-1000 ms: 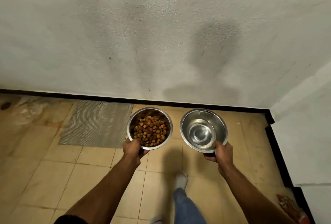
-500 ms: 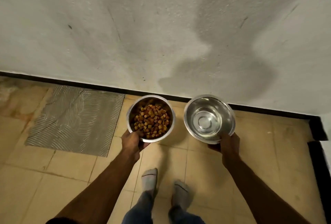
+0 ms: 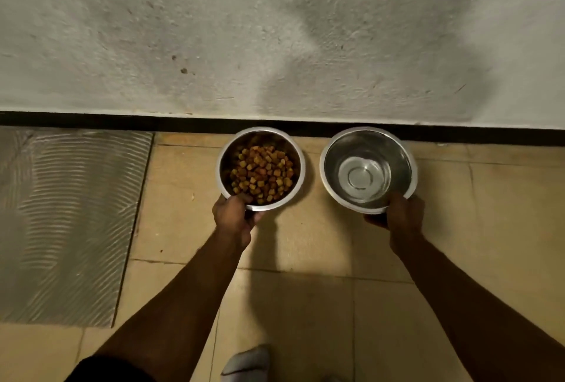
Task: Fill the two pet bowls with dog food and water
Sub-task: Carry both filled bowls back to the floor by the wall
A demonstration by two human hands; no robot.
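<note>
Two round steel pet bowls are side by side low over the tiled floor, close to the wall. The left bowl (image 3: 225,155) holds a heap of brown dog food (image 3: 263,174). My left hand (image 3: 233,216) grips its near rim, thumb inside. The right bowl (image 3: 406,164) holds clear water (image 3: 363,178) in its bottom. My right hand (image 3: 402,216) grips its near rim. Whether the bowls touch the floor I cannot tell.
A grey plastered wall (image 3: 275,30) with a black skirting strip (image 3: 91,119) runs just behind the bowls. A ridged grey patch (image 3: 70,222) lies in the floor at left. My socked foot (image 3: 247,363) stands at the bottom edge on beige tiles (image 3: 305,244).
Both bowls have gone down and forward toward the foot of the wall. The view has dropped closer to the floor, and my feet have slid to the bottom edge.
</note>
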